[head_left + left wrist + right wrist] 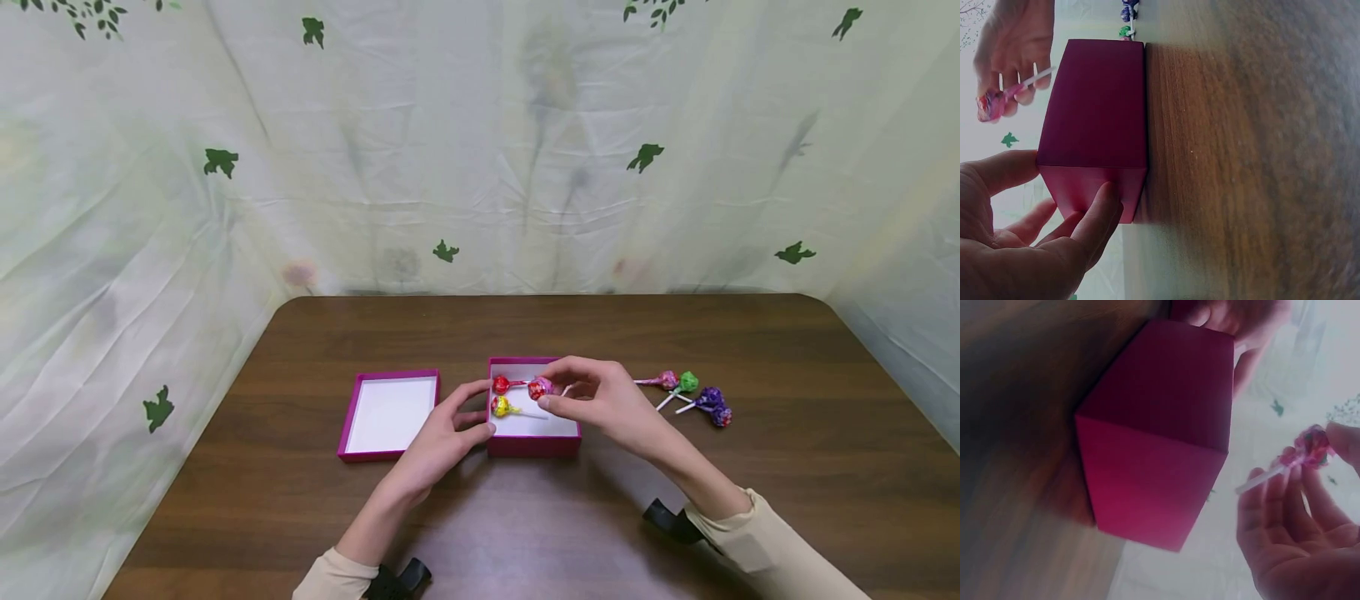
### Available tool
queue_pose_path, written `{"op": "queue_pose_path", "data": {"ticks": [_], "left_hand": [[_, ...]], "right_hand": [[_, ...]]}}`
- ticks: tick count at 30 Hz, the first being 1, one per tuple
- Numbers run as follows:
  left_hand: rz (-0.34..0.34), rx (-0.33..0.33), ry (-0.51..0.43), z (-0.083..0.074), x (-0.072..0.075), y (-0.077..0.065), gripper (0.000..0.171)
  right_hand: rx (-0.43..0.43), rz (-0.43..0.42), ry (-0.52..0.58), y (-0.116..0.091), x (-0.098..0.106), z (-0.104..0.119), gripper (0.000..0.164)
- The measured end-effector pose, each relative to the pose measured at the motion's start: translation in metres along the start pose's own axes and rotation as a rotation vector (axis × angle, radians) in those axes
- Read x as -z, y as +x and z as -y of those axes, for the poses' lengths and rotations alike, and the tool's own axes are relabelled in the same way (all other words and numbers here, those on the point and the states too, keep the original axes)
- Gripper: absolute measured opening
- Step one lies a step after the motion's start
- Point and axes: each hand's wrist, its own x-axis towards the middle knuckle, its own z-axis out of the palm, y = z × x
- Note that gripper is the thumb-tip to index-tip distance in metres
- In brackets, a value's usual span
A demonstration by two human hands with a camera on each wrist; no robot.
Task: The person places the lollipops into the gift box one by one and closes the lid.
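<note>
A magenta box with a white inside stands lidless on the table. In it lie a red lollipop and a yellow lollipop, heads by the left wall. My right hand pinches a pink-wrapped lollipop by its head above the box; its white stick shows in the right wrist view. At the box's left end, my left hand touches the wall with extended fingers, the thumb near the front corner. In the left wrist view the box's plain outer faces hide its inside.
Left of the box lies a shallow magenta lid, white inside up. To the right is a loose cluster of lollipops: a pink one, a green one and purple ones. Behind the brown table hangs a pale leaf-patterned cloth.
</note>
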Motion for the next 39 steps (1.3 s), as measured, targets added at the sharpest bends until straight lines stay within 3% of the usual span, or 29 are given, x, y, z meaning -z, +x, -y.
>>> {"op": "queue_pose_path", "data": {"ticks": [8,17,31,39], "left_hand": [[0.002,-0.011,0.000,0.001,0.000,0.000,0.055],[0.008,-0.026,-0.009,0.003,0.001,-0.001,0.054],[0.023,-0.039,-0.026,0.001,0.001,-0.003,0.056],[0.029,-0.045,-0.031,0.000,0.001,-0.003,0.056]], "right_hand": [[-0.008,0.102,-0.087,0.020,-0.012,-0.006,0.018],[-0.028,0.163,-0.188,0.040,-0.026,-0.008,0.017],[-0.041,0.379,-0.282,0.054,-0.035,-0.014,0.009],[-0.045,0.367,-0.317,0.056,-0.039,-0.014,0.009]]}}
